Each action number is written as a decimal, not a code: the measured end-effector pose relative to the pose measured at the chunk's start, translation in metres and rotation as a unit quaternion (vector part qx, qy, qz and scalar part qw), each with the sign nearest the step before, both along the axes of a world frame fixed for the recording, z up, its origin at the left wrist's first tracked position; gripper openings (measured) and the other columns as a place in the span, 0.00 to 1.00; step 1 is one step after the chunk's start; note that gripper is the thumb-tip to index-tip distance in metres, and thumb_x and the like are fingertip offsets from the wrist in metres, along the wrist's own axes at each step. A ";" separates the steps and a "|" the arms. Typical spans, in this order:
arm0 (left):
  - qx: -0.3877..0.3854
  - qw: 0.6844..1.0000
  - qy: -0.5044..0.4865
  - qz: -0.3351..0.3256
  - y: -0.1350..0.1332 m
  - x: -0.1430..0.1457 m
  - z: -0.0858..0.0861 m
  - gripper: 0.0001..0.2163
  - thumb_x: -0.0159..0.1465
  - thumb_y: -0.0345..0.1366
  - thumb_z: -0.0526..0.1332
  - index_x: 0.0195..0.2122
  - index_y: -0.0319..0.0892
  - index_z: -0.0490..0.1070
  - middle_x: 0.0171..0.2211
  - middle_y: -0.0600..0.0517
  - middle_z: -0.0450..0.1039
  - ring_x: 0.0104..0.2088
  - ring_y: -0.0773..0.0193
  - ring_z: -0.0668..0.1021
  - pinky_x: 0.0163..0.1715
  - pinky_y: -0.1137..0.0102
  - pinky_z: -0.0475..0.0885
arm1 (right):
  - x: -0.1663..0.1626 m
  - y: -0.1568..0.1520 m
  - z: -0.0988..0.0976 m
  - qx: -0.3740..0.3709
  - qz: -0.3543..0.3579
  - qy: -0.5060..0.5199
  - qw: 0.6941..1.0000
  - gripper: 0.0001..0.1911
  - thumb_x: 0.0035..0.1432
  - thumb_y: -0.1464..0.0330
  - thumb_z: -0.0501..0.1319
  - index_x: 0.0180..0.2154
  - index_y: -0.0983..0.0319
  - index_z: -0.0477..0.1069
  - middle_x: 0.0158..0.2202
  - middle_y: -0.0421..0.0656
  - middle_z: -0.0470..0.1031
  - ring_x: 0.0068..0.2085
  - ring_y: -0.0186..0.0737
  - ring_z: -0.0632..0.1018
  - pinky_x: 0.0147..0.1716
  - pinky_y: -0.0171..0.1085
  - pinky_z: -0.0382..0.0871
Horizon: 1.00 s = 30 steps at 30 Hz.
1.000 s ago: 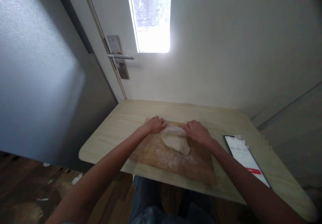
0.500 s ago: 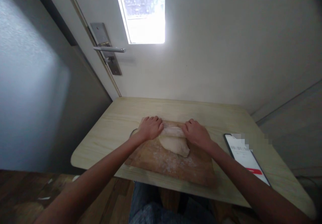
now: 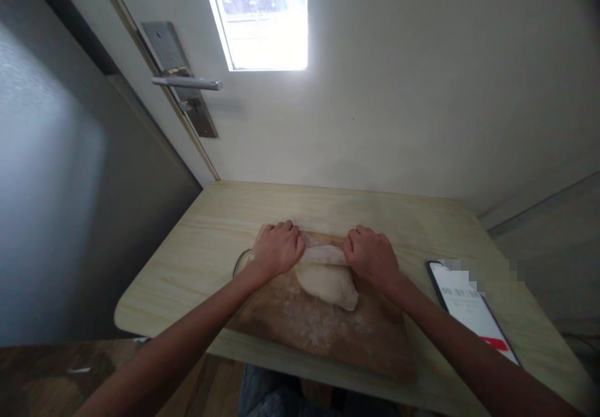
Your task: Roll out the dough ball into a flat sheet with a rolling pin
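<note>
A flour-dusted rolling pin point(image 3: 325, 255) lies across the far part of a pale, flattened piece of dough point(image 3: 328, 286). My left hand point(image 3: 280, 246) is closed around the pin's left end, and my right hand point(image 3: 372, 252) grips its right end. Much of both ends is hidden under my fingers. Dough spreads from beneath the pin toward me, its near right corner rounded. Under it all is a wooden cutting board point(image 3: 300, 336) with loose flour scattered over its near half.
The board sits on a light wooden table point(image 3: 187, 254), with a metal loop handle point(image 3: 240, 261) at its left. A phone point(image 3: 471, 307) with a lit screen lies to the right. Behind the table stands a white door with a lever handle point(image 3: 187, 83) and a bright window pane.
The view has tilted slightly, so the table, board and hands appear lower and larger. Both hands keep their hold on the rolling pin, which still lies across the dough's far part.
</note>
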State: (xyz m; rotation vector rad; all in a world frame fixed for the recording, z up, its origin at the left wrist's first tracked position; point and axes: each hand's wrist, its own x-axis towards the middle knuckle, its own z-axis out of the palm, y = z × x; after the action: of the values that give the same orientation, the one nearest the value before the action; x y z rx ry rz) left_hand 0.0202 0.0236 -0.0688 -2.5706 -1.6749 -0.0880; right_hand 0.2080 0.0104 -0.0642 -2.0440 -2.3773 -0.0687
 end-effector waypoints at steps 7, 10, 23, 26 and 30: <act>0.001 1.000 -0.008 0.012 0.006 0.001 -0.003 0.16 0.60 0.36 0.41 0.30 0.39 0.67 0.31 0.46 0.68 0.34 0.58 0.70 0.33 0.64 0.62 | 0.001 0.009 0.000 0.004 0.005 -0.002 1.000 0.17 0.53 0.68 0.43 0.28 0.65 0.69 0.30 0.47 0.71 0.32 0.39 0.70 0.30 0.37 0.54; -0.003 1.000 -0.009 0.020 0.008 0.001 -0.004 0.16 0.60 0.37 0.41 0.29 0.39 0.67 0.31 0.46 0.68 0.34 0.58 0.70 0.33 0.64 0.62 | 0.001 0.013 0.000 0.004 0.005 -0.004 1.000 0.18 0.53 0.68 0.43 0.27 0.65 0.70 0.29 0.48 0.72 0.30 0.39 0.71 0.29 0.36 0.55; -0.007 0.999 0.001 0.035 0.023 0.003 -0.004 0.19 0.60 0.37 0.39 0.28 0.38 0.69 0.28 0.46 0.69 0.30 0.59 0.71 0.31 0.65 0.62 | -0.001 0.027 -0.001 0.022 -0.026 -0.010 0.999 0.23 0.54 0.64 0.41 0.25 0.65 0.73 0.24 0.49 0.73 0.26 0.41 0.73 0.23 0.35 0.58; -0.009 0.999 -0.001 0.041 0.027 0.004 -0.005 0.18 0.60 0.37 0.40 0.28 0.38 0.69 0.28 0.46 0.70 0.30 0.59 0.71 0.32 0.65 0.63 | -0.001 0.031 0.000 0.020 -0.024 -0.015 0.999 0.25 0.54 0.63 0.41 0.25 0.65 0.73 0.24 0.50 0.73 0.26 0.42 0.73 0.23 0.36 0.59; -0.014 0.999 0.001 0.050 0.030 0.005 -0.006 0.18 0.59 0.37 0.41 0.28 0.38 0.69 0.28 0.47 0.70 0.30 0.60 0.71 0.32 0.66 0.63 | -0.001 0.035 0.000 0.012 -0.021 -0.022 0.999 0.26 0.55 0.62 0.40 0.25 0.65 0.73 0.24 0.50 0.73 0.26 0.44 0.73 0.24 0.37 0.60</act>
State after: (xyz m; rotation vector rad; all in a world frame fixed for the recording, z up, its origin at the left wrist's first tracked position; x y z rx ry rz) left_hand 0.0247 0.0540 -0.0751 -2.4996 -1.8142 -0.0580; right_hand 0.2066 0.0455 -0.0640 -2.1034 -2.3454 -0.1437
